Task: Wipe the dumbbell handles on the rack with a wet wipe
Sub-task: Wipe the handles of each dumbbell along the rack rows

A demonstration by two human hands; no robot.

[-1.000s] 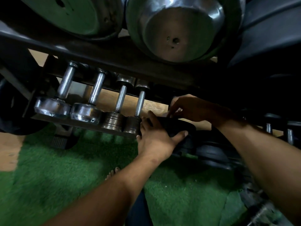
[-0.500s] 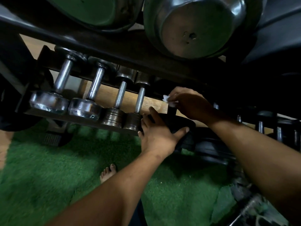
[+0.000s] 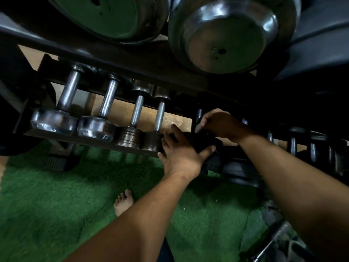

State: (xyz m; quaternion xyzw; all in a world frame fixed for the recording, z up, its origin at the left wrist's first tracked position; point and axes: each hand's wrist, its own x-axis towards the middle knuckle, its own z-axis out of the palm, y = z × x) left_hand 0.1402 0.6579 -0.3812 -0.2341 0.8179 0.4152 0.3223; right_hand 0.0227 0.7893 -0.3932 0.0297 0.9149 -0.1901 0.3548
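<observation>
A black dumbbell (image 3: 211, 159) lies on the lower shelf of the rack (image 3: 90, 142), just right of several chrome dumbbells (image 3: 66, 103). My left hand (image 3: 181, 154) rests spread over its near black head, fingers apart and pressing on it. My right hand (image 3: 219, 123) is closed around the dark handle (image 3: 198, 115) behind that head, with a wet wipe (image 3: 197, 129) barely showing under the fingers. More black dumbbells (image 3: 292, 144) stand along the shelf to the right.
Large chrome dumbbell heads (image 3: 222, 35) hang on the shelf above, close over my hands. Green artificial turf (image 3: 56, 205) covers the floor, and my bare foot (image 3: 123, 202) stands on it. A metal bar (image 3: 272, 242) lies at the lower right.
My right hand has slid nearer along the black dumbbell's handle, and the white wipe is now mostly hidden under it. My left hand has stayed on the dumbbell head.
</observation>
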